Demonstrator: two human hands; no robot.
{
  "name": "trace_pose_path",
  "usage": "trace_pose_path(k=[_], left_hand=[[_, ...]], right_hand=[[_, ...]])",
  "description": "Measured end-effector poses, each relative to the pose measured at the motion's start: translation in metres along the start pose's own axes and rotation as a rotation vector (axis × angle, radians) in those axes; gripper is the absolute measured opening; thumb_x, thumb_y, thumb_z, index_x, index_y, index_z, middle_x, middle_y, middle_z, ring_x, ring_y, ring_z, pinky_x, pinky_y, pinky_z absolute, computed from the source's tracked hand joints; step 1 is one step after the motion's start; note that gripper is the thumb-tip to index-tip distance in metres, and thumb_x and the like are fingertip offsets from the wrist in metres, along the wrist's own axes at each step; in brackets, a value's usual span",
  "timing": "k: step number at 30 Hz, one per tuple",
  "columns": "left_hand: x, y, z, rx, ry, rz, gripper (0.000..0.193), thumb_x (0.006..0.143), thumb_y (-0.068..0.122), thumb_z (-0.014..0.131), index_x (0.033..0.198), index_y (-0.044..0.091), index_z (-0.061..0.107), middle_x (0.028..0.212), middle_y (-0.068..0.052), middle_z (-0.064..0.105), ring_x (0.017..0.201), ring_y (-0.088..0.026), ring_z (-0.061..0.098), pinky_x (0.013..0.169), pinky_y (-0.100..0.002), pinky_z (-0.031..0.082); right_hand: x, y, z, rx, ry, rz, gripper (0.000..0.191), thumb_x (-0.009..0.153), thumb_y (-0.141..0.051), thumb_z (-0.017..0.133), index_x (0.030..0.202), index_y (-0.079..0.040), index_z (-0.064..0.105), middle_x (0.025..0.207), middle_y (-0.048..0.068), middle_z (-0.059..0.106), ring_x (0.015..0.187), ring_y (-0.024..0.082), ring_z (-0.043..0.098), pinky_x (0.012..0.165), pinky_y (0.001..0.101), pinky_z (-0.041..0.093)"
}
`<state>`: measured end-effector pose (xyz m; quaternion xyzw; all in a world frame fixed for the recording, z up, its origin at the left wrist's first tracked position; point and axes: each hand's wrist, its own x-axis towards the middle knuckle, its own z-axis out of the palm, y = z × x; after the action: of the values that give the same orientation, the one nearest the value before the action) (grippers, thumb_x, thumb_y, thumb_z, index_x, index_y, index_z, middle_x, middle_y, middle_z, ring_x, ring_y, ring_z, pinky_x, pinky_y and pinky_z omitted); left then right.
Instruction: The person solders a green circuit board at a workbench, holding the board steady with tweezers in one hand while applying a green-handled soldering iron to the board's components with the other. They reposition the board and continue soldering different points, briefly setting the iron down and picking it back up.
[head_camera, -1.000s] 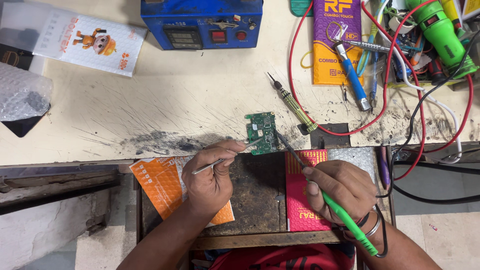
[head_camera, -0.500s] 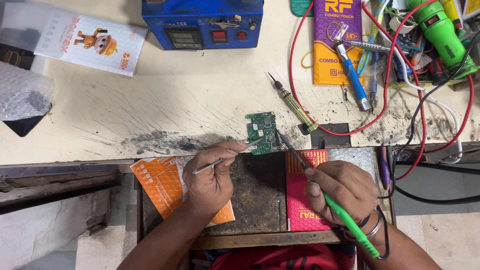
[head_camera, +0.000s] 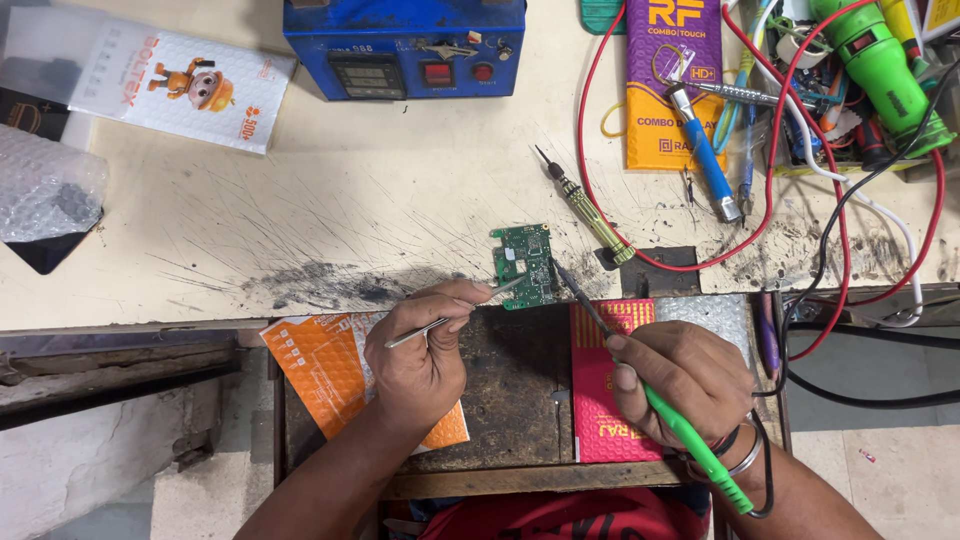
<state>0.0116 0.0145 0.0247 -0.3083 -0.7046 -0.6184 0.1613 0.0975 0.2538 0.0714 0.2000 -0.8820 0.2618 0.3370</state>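
A small green circuit board (head_camera: 524, 265) lies at the front edge of the scratched cream worktop (head_camera: 380, 210). My left hand (head_camera: 425, 350) grips metal tweezers (head_camera: 455, 318) whose tips touch the board's left side. My right hand (head_camera: 682, 382) holds a green-handled soldering iron (head_camera: 690, 440); its dark tip rests on the board's right edge. Both hands rest over a dark wooden drawer board (head_camera: 510, 390).
A blue power supply box (head_camera: 405, 45) stands at the back. A green-handled screwdriver (head_camera: 585, 210), a blue-handled tool (head_camera: 705, 150), red and black wires (head_camera: 800, 200), a purple-and-orange package (head_camera: 672, 85), an orange packet (head_camera: 320, 365) and a pink packet (head_camera: 600, 400) lie around.
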Motion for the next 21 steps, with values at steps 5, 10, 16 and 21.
trace_pose_path(k=[5,10,16,21], left_hand=[[0.0003,0.0,0.0003,-0.026,-0.004,-0.009,0.006,0.107,-0.001,0.056,0.111,0.003,0.055,0.111,-0.015,0.074,0.111,-0.025,0.076,0.092,-0.032,0.067],[0.0002,0.0007,0.0008,-0.017,0.003,-0.002,0.006,0.108,0.0,0.056,0.111,0.003,0.055,0.111,-0.015,0.075,0.111,-0.025,0.076,0.092,-0.033,0.067],[0.0003,0.0008,0.0007,-0.007,0.005,-0.008,0.005,0.107,0.0,0.057,0.11,0.003,0.055,0.11,-0.015,0.075,0.109,-0.024,0.077,0.091,-0.032,0.067],[0.0003,0.0,0.0011,-0.005,0.007,-0.004,0.005,0.107,0.0,0.057,0.111,0.003,0.055,0.11,-0.015,0.075,0.11,-0.025,0.076,0.092,-0.033,0.067]], right_hand=[[0.0004,0.0004,0.0011,0.009,0.002,0.004,0.007,0.094,-0.008,0.069,0.099,-0.002,0.069,0.081,0.01,0.069,0.072,0.024,0.073,0.061,0.0333,0.057],[0.0002,0.0012,0.0019,0.021,0.018,-0.005,0.007,0.095,-0.008,0.069,0.098,-0.002,0.069,0.081,0.009,0.07,0.072,0.024,0.073,0.06,0.0329,0.056],[-0.0009,0.0013,0.0011,0.028,0.01,0.01,0.006,0.094,-0.008,0.069,0.098,-0.002,0.069,0.08,0.009,0.069,0.072,0.024,0.073,0.06,0.0334,0.056],[-0.0016,0.0008,0.0022,0.015,0.009,0.006,0.007,0.094,-0.009,0.069,0.097,-0.002,0.07,0.08,0.009,0.069,0.071,0.024,0.072,0.06,0.0336,0.056]])
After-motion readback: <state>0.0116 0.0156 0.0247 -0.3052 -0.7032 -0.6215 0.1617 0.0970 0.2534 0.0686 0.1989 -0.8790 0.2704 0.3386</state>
